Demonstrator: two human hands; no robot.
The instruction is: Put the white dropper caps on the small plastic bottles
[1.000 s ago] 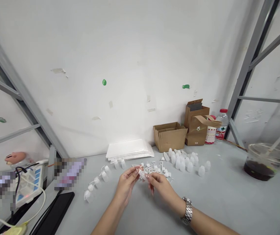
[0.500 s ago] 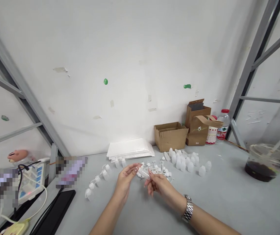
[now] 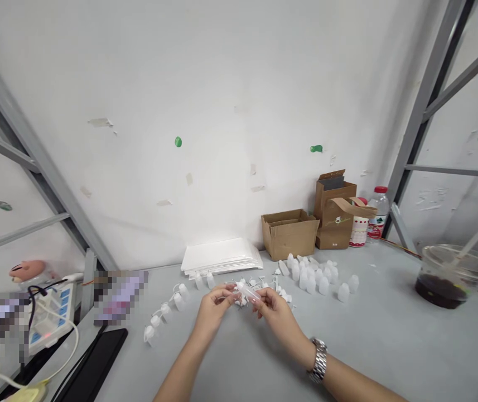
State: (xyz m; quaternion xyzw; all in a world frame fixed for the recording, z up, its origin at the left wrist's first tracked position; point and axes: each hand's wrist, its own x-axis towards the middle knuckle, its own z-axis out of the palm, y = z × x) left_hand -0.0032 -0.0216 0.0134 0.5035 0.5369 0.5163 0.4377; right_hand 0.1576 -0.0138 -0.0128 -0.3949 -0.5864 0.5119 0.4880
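Between my two hands is a small translucent bottle (image 3: 249, 292) with a white cap at its upper left end. My left hand (image 3: 217, 308) pinches the capped end. My right hand (image 3: 275, 314), with a metal watch on the wrist, grips the other end. Just behind the fingers lies a pile of small white caps (image 3: 281, 290), partly hidden by the bottle and hands. Uncapped-looking translucent bottles (image 3: 323, 285) stand grouped to the right of the pile. At the left, several capped bottles (image 3: 179, 301) form a slanting row.
A stack of white sheets (image 3: 222, 255) lies by the wall, beside an open cardboard box (image 3: 291, 237) and a brown paper bag (image 3: 334, 223). On the right stands a plastic cup with dark drink (image 3: 442, 287). A black slab (image 3: 96, 360) and power strip (image 3: 50, 324) are at left.
My right hand's fingers have closed in around the bottle's lower end. The bottle is tilted slightly more steeply. The whole view has shifted a little.
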